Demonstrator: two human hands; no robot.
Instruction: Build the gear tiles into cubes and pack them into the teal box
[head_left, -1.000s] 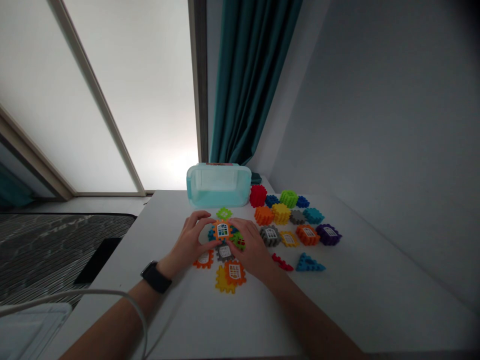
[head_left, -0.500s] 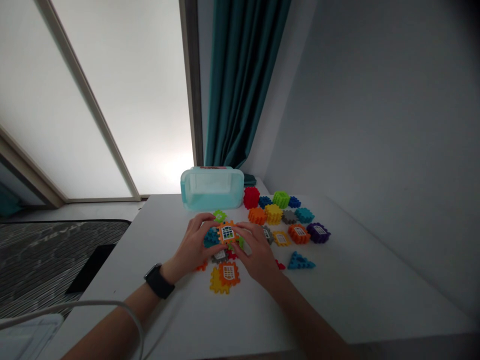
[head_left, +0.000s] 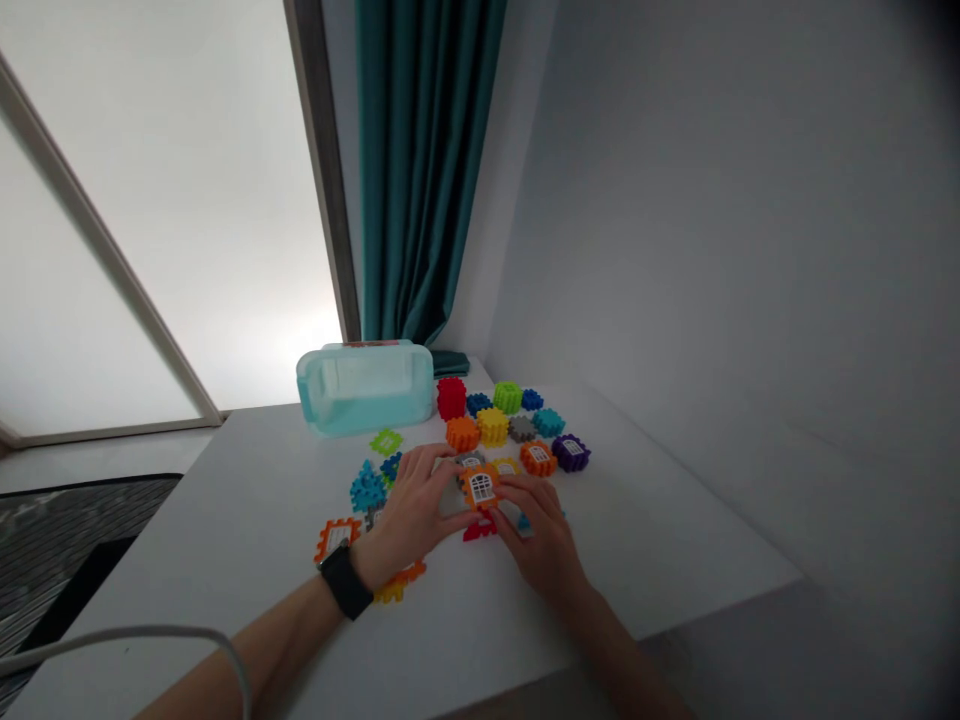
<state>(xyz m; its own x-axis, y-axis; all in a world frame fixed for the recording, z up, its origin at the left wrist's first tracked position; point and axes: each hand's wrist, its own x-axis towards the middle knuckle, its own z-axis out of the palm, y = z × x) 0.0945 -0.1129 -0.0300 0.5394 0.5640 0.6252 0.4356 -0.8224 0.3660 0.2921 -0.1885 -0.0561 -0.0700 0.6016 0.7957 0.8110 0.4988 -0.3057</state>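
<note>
An orange square toy block with a white window (head_left: 481, 486) is pinched between both my hands, above the white table. My left hand (head_left: 416, 503) grips its left edge with thumb and fingers. On the opposite edge, my right hand (head_left: 534, 515) holds it the same way. Behind the block, a grey window piece (head_left: 472, 461) and a yellow window piece (head_left: 505, 467) are partly covered. A red piece (head_left: 480, 528) lies just below it. Blue pieces (head_left: 367, 487), a lime piece (head_left: 387, 442) and an orange frame piece (head_left: 337, 537) lie left of my left hand.
A clear teal plastic bin (head_left: 367, 388) stands at the back of the white table (head_left: 247, 500). Grouped blocks, including a red stack (head_left: 451, 398), a yellow stack (head_left: 493, 427) and a purple window block (head_left: 571, 452), sit right of it. A white cable (head_left: 150, 633) crosses the lower left.
My view has turned to the right. Both hands have carried the orange window block rightward, from over the loose pile on the left to beside the sorted blocks.
</note>
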